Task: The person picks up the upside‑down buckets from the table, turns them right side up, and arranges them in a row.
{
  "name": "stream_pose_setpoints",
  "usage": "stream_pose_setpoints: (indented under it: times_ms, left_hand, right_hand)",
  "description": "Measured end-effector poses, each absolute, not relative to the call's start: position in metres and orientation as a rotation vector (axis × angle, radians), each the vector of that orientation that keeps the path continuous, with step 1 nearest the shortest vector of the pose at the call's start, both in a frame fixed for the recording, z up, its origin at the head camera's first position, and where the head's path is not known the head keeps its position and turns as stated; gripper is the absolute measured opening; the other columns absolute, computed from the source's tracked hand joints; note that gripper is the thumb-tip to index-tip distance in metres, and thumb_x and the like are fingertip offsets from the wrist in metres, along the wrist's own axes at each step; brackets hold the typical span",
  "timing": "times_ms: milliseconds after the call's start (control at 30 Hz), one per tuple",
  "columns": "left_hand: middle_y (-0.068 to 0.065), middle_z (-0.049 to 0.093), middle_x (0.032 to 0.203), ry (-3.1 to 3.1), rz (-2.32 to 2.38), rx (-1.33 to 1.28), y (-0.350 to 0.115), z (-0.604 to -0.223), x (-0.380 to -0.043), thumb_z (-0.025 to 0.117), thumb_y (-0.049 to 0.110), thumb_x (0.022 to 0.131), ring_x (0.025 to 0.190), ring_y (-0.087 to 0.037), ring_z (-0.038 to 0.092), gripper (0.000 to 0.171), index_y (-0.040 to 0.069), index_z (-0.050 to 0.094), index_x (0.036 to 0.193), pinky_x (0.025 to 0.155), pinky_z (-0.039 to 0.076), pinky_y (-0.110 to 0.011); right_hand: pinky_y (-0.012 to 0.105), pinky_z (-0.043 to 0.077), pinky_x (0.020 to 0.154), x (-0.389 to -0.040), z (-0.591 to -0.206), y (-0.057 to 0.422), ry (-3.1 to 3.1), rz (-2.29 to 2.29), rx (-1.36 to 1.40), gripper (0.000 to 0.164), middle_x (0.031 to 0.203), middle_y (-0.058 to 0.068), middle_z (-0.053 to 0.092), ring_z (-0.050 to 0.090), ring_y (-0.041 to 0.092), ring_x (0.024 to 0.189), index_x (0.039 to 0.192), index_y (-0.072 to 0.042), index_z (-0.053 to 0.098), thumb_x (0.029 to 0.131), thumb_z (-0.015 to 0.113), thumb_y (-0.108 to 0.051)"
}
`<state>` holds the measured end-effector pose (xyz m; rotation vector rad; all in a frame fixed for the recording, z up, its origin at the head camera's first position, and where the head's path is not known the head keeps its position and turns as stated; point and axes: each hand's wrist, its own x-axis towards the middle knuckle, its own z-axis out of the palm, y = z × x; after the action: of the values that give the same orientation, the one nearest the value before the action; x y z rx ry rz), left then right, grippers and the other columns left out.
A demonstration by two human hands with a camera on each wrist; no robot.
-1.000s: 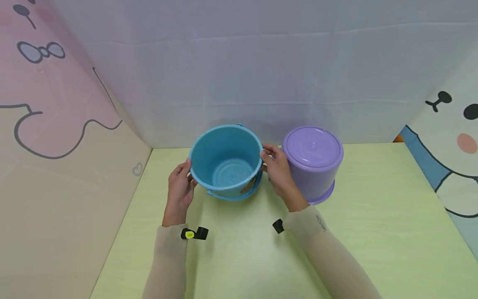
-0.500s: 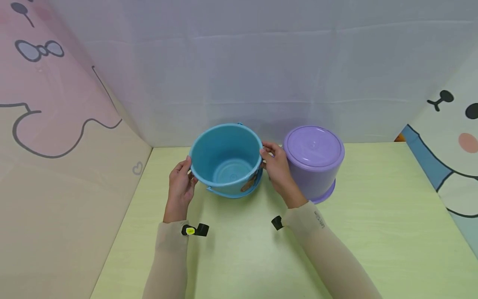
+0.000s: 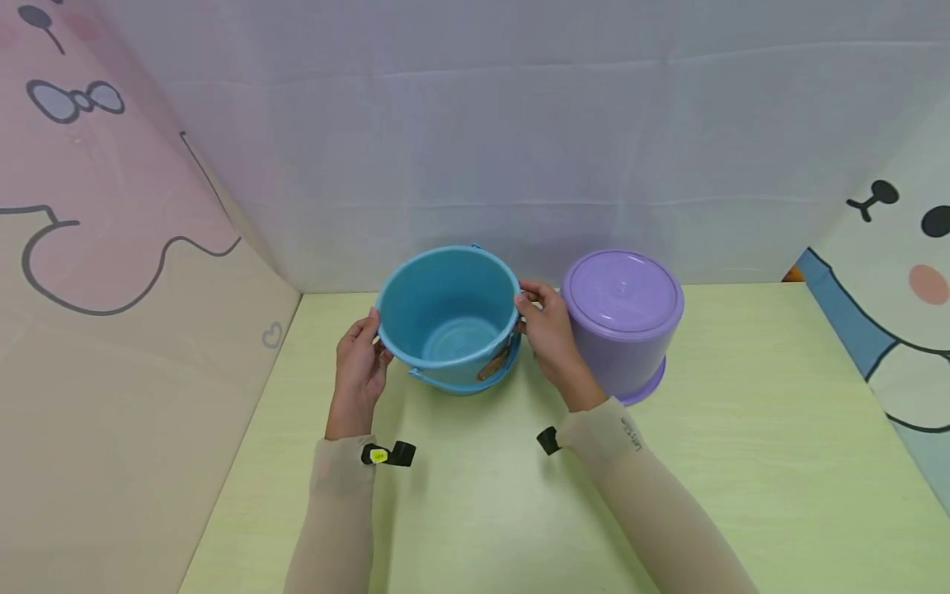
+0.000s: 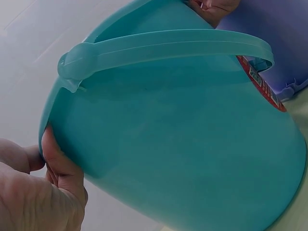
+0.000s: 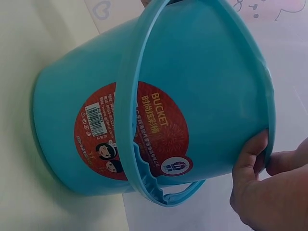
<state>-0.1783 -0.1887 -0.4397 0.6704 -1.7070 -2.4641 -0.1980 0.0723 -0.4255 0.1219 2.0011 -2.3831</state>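
Note:
A blue plastic bucket (image 3: 453, 309) stands upright, mouth up, at the back of the table. My left hand (image 3: 359, 367) pinches its rim on the left, thumb outside the lip and fingers under it, as the left wrist view shows. On the opposite side my right hand (image 3: 547, 330) pinches the rim between thumb and fingers. The bucket's handle (image 4: 178, 45) hangs down along the near side. A round red label (image 5: 168, 125) shows on the wall in the right wrist view. Just right of my right hand, a purple bucket (image 3: 623, 297) rests upside down, its base facing up.
The light green table (image 3: 475, 511) runs up to a pale cloth backdrop (image 3: 519, 148). Panels with cartoon figures stand at the left (image 3: 134, 247) and right (image 3: 891, 330). A camera strap (image 3: 389, 454) sits on the left sleeve, another camera (image 3: 547, 440) on the right.
Both hands keep their hold on the blue bucket's rim. Apart from a very slight shift of the view and forearms, things stay as they were.

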Motion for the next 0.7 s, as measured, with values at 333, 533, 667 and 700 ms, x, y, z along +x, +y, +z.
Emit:
stream_pose_setpoints:
  times_ms: [333, 533, 667, 700]
  left_hand:
    - [-0.002, 0.056, 0.126, -1.690, -2.553, 0.662, -0.1927, -0.4383, -0.1788, 0.053, 0.038, 0.110, 0.116, -0.016, 0.060, 0.031, 0.012, 0.058, 0.126, 0.086, 0.057, -0.018]
    - [-0.002, 0.057, 0.129, -1.674, -2.585, 0.671, -0.1927, -0.4383, -0.1777, 0.050, 0.040, 0.111, 0.120, -0.016, 0.061, 0.033, 0.014, 0.058, 0.127, 0.093, 0.057, -0.021]
    - [-0.002, 0.058, 0.131, -1.685, -2.588, 0.647, -0.1923, -0.4406, -0.1723, 0.046, 0.045, 0.111, 0.119, -0.015, 0.063, 0.036, 0.016, 0.058, 0.129, 0.092, 0.057, -0.021]
    - [-0.002, 0.059, 0.129, -1.685, -2.585, 0.636, -0.1922, -0.4418, -0.1705, 0.045, 0.046, 0.111, 0.117, -0.014, 0.064, 0.036, 0.016, 0.058, 0.128, 0.091, 0.056, -0.020]
  right_hand:
    - [0.019, 0.054, 0.070, -0.1973, -0.4187, 0.0711, 2.036, -2.327, 0.188, 0.035, 0.114, 0.014, 0.050, 0.059, 0.021, 0.091, 0.144, 0.006, 0.055, 0.111, 0.051, -0.004]
    - [0.021, 0.054, 0.073, -0.1978, -0.4182, 0.0735, 2.111, -2.237, 0.166, 0.036, 0.118, 0.021, 0.056, 0.061, 0.017, 0.087, 0.145, 0.004, 0.055, 0.112, 0.050, -0.008]
    - [0.026, 0.056, 0.077, -0.1920, -0.4205, 0.0787, 2.093, -2.221, 0.105, 0.038, 0.119, 0.025, 0.059, 0.062, 0.019, 0.090, 0.148, 0.003, 0.053, 0.114, 0.047, -0.013]
    - [0.026, 0.056, 0.077, -0.1898, -0.4208, 0.0801, 2.086, -2.219, 0.094, 0.039, 0.116, 0.023, 0.060, 0.062, 0.019, 0.090, 0.148, 0.003, 0.052, 0.114, 0.046, -0.014]
